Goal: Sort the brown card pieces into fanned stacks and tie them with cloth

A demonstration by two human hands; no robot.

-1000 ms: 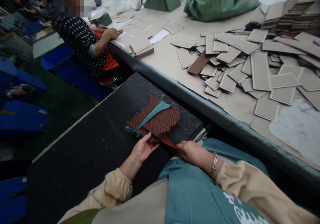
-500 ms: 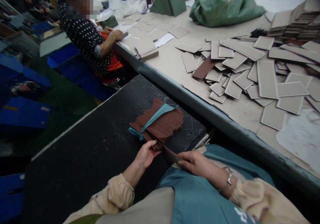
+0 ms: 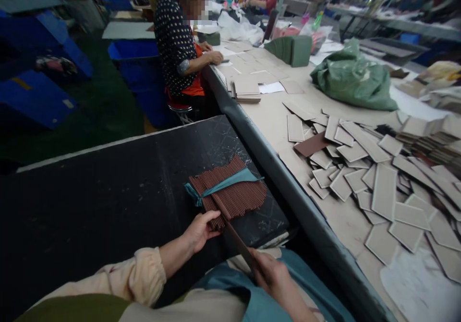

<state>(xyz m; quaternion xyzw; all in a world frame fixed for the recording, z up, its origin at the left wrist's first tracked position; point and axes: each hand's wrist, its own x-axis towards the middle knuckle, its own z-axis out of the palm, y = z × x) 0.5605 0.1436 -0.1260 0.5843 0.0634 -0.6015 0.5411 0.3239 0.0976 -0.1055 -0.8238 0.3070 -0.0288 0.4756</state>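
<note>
A bundle of thin brown strips, standing on edge and tied with a teal cloth band, lies on the black board. My left hand grips the near end of the bundle, thumb on top and fingers below. One long brown strip sticks out of the bundle toward me. Its near end is in my right hand, whose fingers are closed around it over my lap. The strip's far end still sits among the others.
Right of the board runs a table with a grey edge, bearing scattered beige pieces and a green sack. A co-worker in a dotted top sits at the table's far left. Blue bins stand on the floor.
My right hand has drawn the brown strip farther out of the bundle, toward me. My left hand keeps its grip. The whole view has tilted and shifted upward.
</note>
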